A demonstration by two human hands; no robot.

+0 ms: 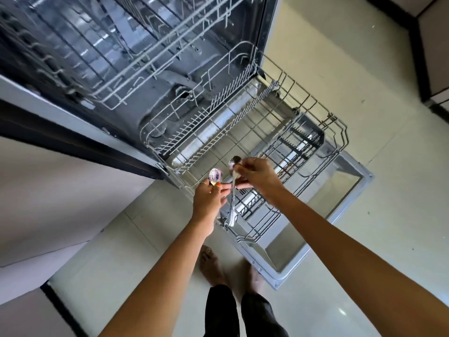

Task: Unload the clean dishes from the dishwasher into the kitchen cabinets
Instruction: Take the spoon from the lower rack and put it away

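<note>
At frame centre, your right hand pinches light, stiff, slippery spoons mid-handle. Your left hand pinches another spoon near its bowl.

A: What are you wearing, as seen from your head cam?

B: Your forearms are bare, no sleeves. There's a thin ring on your left hand and orange nail polish. You've got black trousers at bottom centre and bare feet just above them.

A: Right hand?

B: A ring there too, upper side.
</note>
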